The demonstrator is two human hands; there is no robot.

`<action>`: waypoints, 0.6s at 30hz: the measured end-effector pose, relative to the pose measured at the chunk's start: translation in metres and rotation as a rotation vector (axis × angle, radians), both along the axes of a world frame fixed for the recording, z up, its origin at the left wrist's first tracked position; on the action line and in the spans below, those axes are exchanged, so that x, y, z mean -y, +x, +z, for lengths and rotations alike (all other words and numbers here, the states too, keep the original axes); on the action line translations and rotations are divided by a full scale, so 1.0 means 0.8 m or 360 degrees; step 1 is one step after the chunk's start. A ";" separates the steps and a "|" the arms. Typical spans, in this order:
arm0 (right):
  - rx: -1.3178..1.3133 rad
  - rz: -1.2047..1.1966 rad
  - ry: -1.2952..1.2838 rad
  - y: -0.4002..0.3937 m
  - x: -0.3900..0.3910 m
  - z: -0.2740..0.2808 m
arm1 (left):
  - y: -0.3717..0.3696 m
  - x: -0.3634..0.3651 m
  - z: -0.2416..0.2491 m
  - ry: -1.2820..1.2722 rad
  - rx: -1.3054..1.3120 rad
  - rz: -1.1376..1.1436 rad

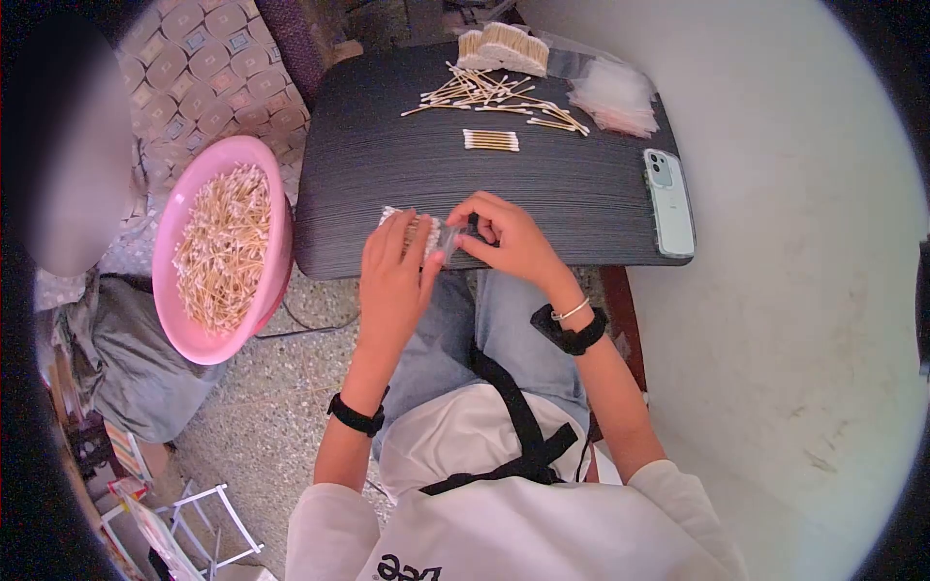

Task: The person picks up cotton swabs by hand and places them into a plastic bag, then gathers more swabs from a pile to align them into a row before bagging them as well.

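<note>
Near the front edge of the dark table, my left hand [395,259] lies over a clear bag of cotton swabs [431,237], its fingers closed around the pack. White swab tips show past the fingers on both sides. My right hand [504,237] pinches the loose clear end of the same bag between thumb and fingertips. Farther up the table sits a small neat row of cotton swabs [491,140]. Behind it lies a loose scatter of cotton swabs [480,92].
Filled swab packs [504,46] stand at the table's [368,126] far edge, beside a stack of clear bags [615,95]. A phone [669,203] lies at the right edge. Left of the table is a pink basin [165,261] full of swabs. A wall [794,242] rises at right.
</note>
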State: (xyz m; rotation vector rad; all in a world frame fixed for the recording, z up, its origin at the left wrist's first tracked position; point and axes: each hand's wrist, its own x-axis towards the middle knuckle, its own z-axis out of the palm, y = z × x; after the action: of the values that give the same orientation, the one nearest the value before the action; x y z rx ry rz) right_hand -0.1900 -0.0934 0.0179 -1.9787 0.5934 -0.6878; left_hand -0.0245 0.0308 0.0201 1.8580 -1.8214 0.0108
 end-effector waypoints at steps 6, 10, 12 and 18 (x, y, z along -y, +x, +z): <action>0.0051 -0.0009 -0.0096 0.001 0.002 -0.004 | 0.009 -0.001 -0.009 -0.0034 0.0021 -0.0083; 0.0014 0.0003 -0.0045 0.000 0.002 -0.004 | 0.005 -0.008 -0.002 0.0067 0.0106 -0.0101; 0.0130 -0.0003 -0.0035 -0.002 0.005 -0.001 | -0.005 -0.009 -0.002 0.0020 0.0146 -0.0035; 0.0080 -0.0466 -0.0561 -0.001 0.014 -0.013 | 0.001 0.003 -0.026 -0.0048 0.0210 0.0139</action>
State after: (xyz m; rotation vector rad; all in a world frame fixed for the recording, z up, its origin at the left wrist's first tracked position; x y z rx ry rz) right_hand -0.1905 -0.1044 0.0075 -2.2106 0.7835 -1.0797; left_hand -0.0235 0.0284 -0.0009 1.9550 -1.8145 0.1951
